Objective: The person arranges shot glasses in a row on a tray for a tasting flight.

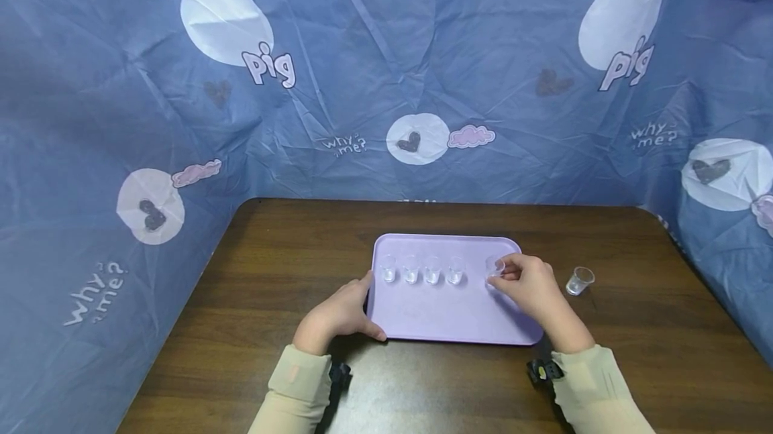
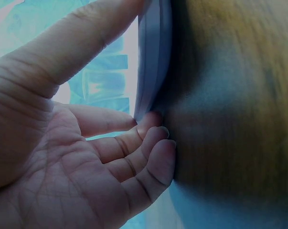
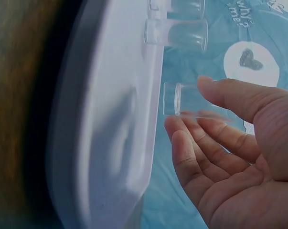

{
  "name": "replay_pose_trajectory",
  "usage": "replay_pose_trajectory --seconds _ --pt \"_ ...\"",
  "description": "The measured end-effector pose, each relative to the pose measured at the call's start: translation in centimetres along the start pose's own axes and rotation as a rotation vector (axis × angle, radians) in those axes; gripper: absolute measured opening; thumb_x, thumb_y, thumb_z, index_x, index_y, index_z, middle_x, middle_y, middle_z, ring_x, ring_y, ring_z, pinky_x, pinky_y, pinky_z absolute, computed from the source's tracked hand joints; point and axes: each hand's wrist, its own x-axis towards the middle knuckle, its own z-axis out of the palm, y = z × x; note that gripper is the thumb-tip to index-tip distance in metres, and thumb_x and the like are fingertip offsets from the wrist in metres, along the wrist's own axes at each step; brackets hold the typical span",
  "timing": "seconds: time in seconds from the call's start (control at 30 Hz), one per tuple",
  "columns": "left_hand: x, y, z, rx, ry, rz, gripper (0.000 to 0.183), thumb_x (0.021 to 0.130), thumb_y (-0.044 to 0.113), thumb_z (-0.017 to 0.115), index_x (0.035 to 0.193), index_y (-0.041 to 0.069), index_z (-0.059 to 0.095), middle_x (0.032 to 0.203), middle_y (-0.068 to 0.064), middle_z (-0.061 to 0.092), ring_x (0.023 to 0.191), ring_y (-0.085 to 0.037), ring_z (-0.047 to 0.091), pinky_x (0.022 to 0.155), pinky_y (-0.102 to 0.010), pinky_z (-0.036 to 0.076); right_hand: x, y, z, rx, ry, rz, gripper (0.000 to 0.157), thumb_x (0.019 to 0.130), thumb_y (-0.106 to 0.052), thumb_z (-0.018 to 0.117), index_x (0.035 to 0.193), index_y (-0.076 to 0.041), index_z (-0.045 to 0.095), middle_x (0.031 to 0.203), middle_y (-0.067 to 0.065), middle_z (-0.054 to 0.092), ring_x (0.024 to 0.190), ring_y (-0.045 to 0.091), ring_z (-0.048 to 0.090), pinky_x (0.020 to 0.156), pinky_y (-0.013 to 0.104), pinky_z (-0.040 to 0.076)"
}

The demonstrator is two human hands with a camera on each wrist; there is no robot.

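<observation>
A lilac tray lies on the wooden table. My left hand rests at its front left corner, thumb at the front edge and fingers along the left side. In the left wrist view, the fingertips are right at the tray's rim. My right hand pinches a small clear cup between thumb and fingers, over the right part of the tray. Seen from the right wrist, this cup is upright relative to the tray, its base close over the surface. Several matching cups stand in a row on the tray's left half.
Another small clear cup is on the table, to the right of the tray and just beyond my right wrist. A blue printed cloth hangs behind the table and along both sides.
</observation>
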Motion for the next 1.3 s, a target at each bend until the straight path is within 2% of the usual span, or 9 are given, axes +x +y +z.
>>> replay_pose_trajectory --seconds 0.4,1.3 --pt "-0.1 -0.1 -0.1 -0.006 0.002 0.002 0.128 0.06 0.029 0.101 0.155 -0.011 0.025 0.141 -0.035 0.047 0.129 -0.042 0.048 0.106 -0.051 0.039 0.7 -0.1 1.9 -0.002 -0.035 -0.029 0.022 0.077 -0.009 0.088 0.091 0.0 0.073 0.076 0.002 0.071 0.072 0.017 0.069 0.064 0.031 0.055" --pt "0.2 -0.3 0.1 0.0 -0.009 -0.006 0.13 0.061 0.03 0.101 0.156 -0.011 0.023 0.142 -0.036 0.046 0.131 -0.042 0.046 0.108 -0.05 0.038 0.8 -0.3 2.1 0.009 -0.059 -0.034 0.02 0.078 -0.005 0.086 0.091 0.002 0.073 0.078 0.004 0.071 0.072 0.017 0.068 0.065 0.033 0.055"
